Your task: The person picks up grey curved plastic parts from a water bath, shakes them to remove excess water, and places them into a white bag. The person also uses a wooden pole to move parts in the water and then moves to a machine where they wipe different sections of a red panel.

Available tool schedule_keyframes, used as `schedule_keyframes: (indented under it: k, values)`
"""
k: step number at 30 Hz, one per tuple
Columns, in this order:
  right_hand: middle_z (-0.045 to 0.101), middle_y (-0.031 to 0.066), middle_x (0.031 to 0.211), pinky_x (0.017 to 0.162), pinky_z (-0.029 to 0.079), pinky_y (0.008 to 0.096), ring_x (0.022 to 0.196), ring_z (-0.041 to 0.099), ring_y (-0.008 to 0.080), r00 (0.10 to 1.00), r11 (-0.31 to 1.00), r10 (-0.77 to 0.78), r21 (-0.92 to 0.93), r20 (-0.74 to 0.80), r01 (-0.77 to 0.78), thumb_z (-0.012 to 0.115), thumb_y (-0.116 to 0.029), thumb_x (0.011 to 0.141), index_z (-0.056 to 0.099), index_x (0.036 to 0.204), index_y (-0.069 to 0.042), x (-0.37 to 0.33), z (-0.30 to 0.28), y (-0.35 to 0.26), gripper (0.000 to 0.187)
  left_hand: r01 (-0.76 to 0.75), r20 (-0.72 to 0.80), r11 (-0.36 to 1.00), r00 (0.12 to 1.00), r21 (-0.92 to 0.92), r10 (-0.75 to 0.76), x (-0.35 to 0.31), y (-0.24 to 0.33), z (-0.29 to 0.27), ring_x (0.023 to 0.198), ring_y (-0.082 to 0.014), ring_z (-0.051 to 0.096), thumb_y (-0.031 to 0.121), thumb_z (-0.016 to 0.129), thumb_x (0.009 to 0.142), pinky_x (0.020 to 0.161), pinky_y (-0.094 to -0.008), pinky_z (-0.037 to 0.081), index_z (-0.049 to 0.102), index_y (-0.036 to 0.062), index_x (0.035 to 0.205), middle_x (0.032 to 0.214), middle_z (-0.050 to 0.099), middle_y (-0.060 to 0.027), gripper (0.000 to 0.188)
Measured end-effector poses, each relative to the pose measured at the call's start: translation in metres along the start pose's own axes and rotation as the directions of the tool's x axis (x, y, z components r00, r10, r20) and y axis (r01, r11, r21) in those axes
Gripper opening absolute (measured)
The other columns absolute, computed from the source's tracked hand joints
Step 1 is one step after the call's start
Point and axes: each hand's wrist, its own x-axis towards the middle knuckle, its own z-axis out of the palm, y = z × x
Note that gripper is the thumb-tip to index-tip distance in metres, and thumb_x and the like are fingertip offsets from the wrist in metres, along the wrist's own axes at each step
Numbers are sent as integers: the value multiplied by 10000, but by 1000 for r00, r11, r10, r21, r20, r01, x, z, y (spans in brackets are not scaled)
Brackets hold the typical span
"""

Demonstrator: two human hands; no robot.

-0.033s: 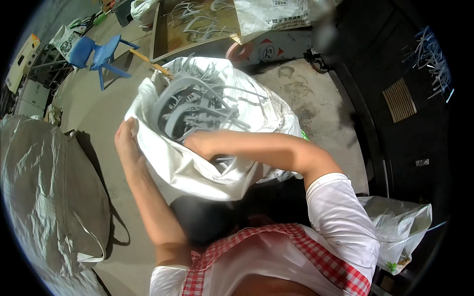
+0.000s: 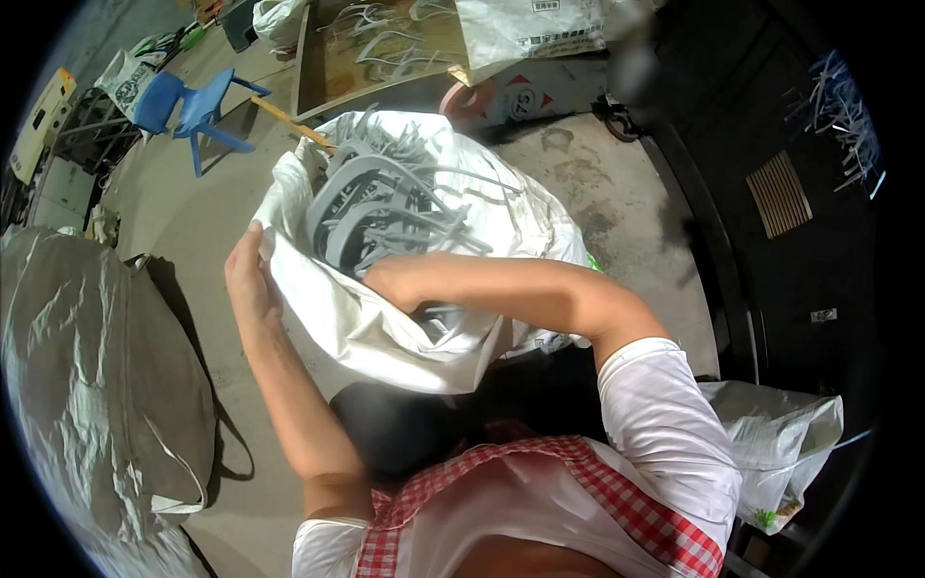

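Observation:
A large white woven sack (image 2: 385,356) stands in front of me with its mouth open toward me. Curved grey plastic pieces (image 2: 371,197) with thin prongs, several of them, fill its opening. At the sack's left rim, my left hand (image 2: 252,279) is closed on the folded white edge, thumb uppermost. My right hand (image 2: 393,279) reaches in over the near rim, down among the grey pieces. Its fingers are hidden inside the sack, so whether they grip a piece does not show.
A shallow wooden-edged tray (image 2: 308,63) with more grey pieces lies beyond the sack. A blue chair (image 2: 198,101) stands far left. A big grey-white sack (image 2: 106,376) bulges at left; a black panel (image 2: 713,183) runs along the right. Another white bag (image 2: 771,443) sits lower right.
The grey pieces have shifted slightly in the sack's mouth, and my right hand has moved a little to the right. My left hand stays at the rim.

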Motion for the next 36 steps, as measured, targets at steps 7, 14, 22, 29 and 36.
schedule_keyframes:
  k: [7,14,22,29,36]
  values:
    - [638,134,923,737,475,359,893,608,246,949,862,291,-463,122,-205,653,-262,653,665,885,-37,-35,-44,-22,324,76,45,978,995,194,-86,0,-5,19,677,-112,565,62,516,785,629,-233,449,567,-59,916,794,600,-63,186]
    - [659,66,840,698,467,279,771,616,168,829,935,319,293,-459,-198,589,-370,757,661,879,-55,-81,-134,17,346,121,24,967,991,226,-130,1,-2,12,626,-100,549,81,505,777,546,-243,445,556,-31,921,766,587,-50,189]
    - [616,193,964,727,464,378,874,588,275,445,541,838,585,-316,-605,592,-477,771,579,1038,81,-94,-63,277,619,333,-67,938,938,-98,-340,66,-13,6,1006,-315,544,366,544,828,850,-396,444,267,-42,1307,1126,498,-255,688]
    - [597,190,1030,809,434,333,927,578,250,597,542,733,811,-326,-221,666,-288,728,549,1061,98,-58,-58,234,523,355,-7,802,916,480,-401,156,-69,-45,891,-272,574,366,584,789,814,-372,441,548,-30,1095,1006,593,-161,502]
    - [546,154,1143,871,407,280,1026,528,192,470,769,605,625,-643,-135,622,-195,803,451,1208,52,-111,-69,135,504,319,63,944,944,84,-325,54,-43,-70,842,-279,600,176,498,769,780,-353,477,509,-69,1081,961,596,-180,396]
